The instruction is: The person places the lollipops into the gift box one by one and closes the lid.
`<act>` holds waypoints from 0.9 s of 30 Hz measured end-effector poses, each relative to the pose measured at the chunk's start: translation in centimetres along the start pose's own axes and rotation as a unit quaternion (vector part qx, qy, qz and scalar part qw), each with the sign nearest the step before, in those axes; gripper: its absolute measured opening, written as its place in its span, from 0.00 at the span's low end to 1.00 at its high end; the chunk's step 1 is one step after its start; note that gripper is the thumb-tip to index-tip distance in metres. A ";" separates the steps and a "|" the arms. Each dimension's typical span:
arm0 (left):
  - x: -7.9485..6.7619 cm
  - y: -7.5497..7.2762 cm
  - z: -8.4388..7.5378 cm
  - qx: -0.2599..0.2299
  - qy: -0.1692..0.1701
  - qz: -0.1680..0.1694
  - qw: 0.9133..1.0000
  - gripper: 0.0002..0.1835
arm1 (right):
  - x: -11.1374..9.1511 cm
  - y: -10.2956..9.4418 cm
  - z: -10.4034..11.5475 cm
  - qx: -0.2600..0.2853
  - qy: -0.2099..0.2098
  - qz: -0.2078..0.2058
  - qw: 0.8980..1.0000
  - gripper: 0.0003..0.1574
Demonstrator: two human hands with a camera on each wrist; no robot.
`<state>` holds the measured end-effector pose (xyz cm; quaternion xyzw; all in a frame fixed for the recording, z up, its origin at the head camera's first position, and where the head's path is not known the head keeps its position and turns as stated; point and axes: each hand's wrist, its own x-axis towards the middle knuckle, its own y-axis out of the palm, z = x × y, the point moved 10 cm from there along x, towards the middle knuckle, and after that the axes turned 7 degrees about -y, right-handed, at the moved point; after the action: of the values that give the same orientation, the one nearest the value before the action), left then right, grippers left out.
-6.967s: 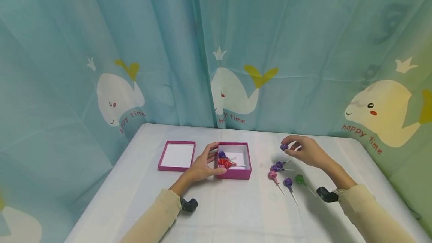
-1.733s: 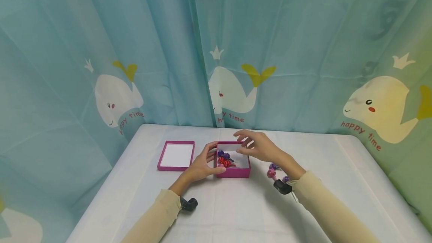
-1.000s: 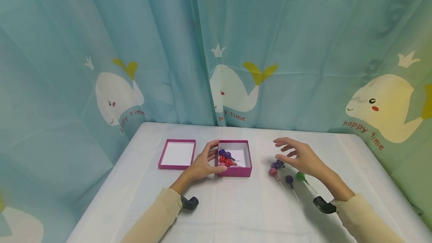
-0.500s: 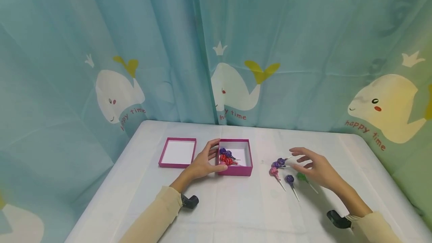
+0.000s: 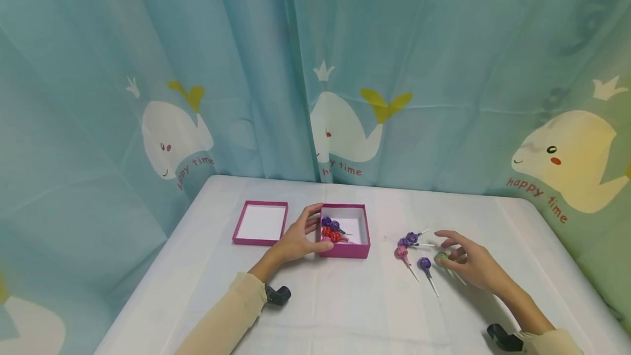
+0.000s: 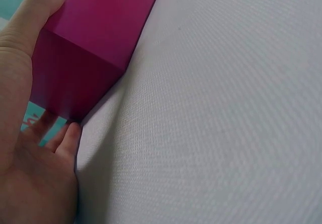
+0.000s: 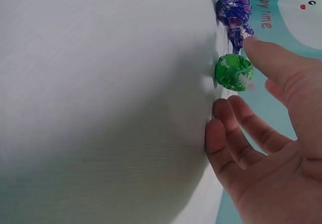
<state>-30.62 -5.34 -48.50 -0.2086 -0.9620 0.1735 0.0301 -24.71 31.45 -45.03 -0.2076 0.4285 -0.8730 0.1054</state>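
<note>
A magenta box [image 5: 343, 250] with a white inside stands on the table, several purple and red lollipops [image 5: 335, 233] lying at its left side. My left hand [image 5: 297, 241] grips the box's left end, its thumb on the front wall and the fingers around the far side, as the left wrist view [image 6: 40, 168] also shows. My right hand [image 5: 473, 264] hovers at the green lollipop [image 5: 441, 256], thumb and fingers spread around its head. In the right wrist view the green lollipop [image 7: 233, 72] sits between thumb and fingertips, with a gap to the fingers.
Left of the box lies its shallow magenta lid [image 5: 261, 223], white side up. Near my right hand lie a pink lollipop [image 5: 402, 253], a purple lollipop [image 5: 425, 264] and a cluster of purple lollipops [image 5: 410, 239]. A blue-green curtain [image 5: 246, 70] hangs behind the table.
A purple lollipop, held by my right hand earlier, now lies in the box. That hand has since come back right and lowered to the green lollipop. My left hand stays on the box.
</note>
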 end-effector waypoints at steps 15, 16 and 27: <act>0.0 -0.1 0.0 0.002 -0.009 -0.002 1.000 0.55 | -0.4 0.7 -0.7 -0.009 0.028 0.018 0.999 0.22; 0.0 -0.1 -0.1 0.003 -0.008 -0.002 1.000 0.55 | -0.4 0.7 -0.7 -0.008 0.029 0.017 0.999 0.21; 0.0 0.0 0.0 -0.001 -0.001 -0.001 1.000 0.54 | -0.5 0.9 -0.9 0.001 0.043 0.024 0.999 0.13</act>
<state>-30.61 -5.31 -48.48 -0.2074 -0.9624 0.1731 0.0291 -24.65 31.77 -46.37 -0.1595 0.4366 -0.8789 0.1076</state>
